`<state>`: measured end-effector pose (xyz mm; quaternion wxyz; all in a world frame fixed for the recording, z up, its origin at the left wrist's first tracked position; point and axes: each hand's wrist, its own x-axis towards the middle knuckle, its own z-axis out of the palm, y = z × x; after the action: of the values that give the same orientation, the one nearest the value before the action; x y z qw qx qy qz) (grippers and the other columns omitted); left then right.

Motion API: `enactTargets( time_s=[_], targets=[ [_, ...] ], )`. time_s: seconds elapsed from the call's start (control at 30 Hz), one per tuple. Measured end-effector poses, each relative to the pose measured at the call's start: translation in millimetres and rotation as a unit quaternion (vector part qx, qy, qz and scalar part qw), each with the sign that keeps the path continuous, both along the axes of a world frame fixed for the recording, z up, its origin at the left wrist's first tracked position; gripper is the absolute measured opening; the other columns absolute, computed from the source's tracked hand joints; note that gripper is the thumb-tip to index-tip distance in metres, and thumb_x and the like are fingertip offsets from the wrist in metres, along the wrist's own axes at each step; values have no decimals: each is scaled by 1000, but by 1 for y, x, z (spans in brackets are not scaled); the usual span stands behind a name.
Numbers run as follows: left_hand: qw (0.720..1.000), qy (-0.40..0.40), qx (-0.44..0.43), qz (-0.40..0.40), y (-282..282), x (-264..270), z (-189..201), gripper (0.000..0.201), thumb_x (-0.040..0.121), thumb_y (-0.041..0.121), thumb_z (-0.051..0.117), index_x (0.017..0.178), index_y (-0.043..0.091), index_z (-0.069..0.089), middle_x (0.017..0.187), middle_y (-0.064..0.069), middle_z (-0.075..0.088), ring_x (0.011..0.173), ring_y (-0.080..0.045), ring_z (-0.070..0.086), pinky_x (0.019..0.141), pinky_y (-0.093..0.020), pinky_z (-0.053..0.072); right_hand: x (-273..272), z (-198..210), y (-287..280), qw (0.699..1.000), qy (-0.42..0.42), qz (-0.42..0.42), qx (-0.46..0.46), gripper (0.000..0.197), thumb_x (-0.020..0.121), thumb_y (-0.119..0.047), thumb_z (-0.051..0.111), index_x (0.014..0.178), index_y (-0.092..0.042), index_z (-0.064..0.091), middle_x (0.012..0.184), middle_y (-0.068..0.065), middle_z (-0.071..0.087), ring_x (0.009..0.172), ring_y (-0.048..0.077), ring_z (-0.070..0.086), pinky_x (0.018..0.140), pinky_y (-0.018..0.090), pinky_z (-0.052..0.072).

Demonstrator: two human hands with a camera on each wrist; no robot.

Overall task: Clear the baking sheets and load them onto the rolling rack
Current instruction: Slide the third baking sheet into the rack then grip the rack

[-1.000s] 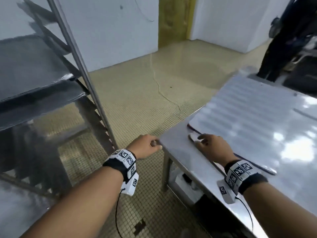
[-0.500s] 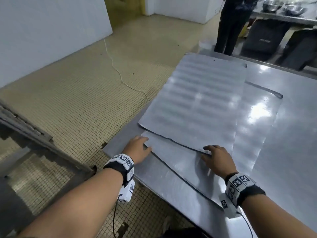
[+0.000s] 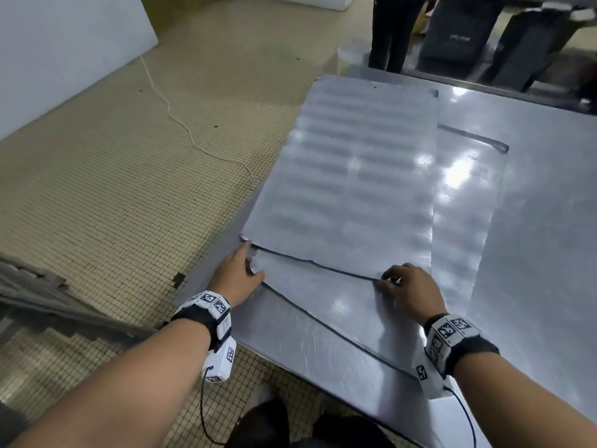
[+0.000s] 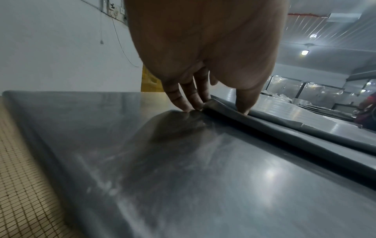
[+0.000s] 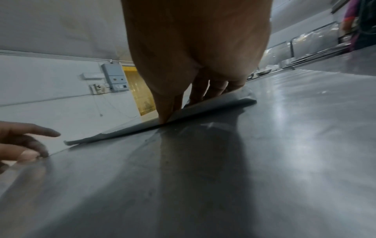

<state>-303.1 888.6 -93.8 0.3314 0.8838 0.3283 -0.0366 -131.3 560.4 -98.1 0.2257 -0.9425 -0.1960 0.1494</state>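
Two flat grey baking sheets lie stacked on the steel table [image 3: 533, 253]. The ridged top sheet [image 3: 349, 182] sits askew over the lower sheet [image 3: 323, 305]. My left hand [image 3: 240, 273] is at the sheets' near left corner, with its fingertips [image 4: 189, 106] down on the table beside the rim and its thumb on the lower sheet. My right hand [image 3: 403, 282] curls over the top sheet's near edge [image 5: 203, 106], and that edge is raised slightly off the lower sheet. The rolling rack [image 3: 38, 292] shows only as grey runners at the left.
A person in dark clothes [image 3: 391, 30] stands beyond the table's far end, next to a white bucket [image 3: 350, 56]. A white cord [image 3: 181, 124] trails across the tiled floor. Dark bags hang at the back right.
My view has swung from the rack to the table. My left hand moved from the table's corner to the sheets' corner. My right hand slid along to the top sheet's near edge.
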Motion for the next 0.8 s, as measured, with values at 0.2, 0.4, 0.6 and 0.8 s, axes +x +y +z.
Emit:
enactTargets(
  time_s=[0.2,0.4,0.6,0.8],
  targets=[
    [1000,-25,-7,-15,29,14,-3,72,86,38,71,148,24,37,112,-2,62,97,-20,62,87,-38,53,-10,4,6,997,24,-69,5,18,80,-40,79,89,-27,72,83,-5,62,88,23,64,71,32,44],
    [999,-30,16,14,49,29,-1,44,87,29,68,122,5,54,128,-16,47,103,-32,54,82,-31,39,-34,7,4,988,69,-137,29,68,71,-44,83,131,-25,57,81,-13,70,84,9,66,80,31,52],
    [999,-4,-9,-34,66,52,-10,35,81,46,65,93,14,62,108,-12,64,91,-29,59,78,-33,46,-53,6,-8,984,95,-148,5,76,68,-49,85,134,-24,57,87,-14,71,88,8,65,75,26,45],
    [997,18,3,-79,67,69,-7,36,83,44,65,96,10,65,103,-14,66,88,-31,60,76,-32,44,-70,8,-14,980,114,-162,9,69,70,-49,85,130,-27,58,89,-13,72,87,5,64,76,26,49]
  ],
)
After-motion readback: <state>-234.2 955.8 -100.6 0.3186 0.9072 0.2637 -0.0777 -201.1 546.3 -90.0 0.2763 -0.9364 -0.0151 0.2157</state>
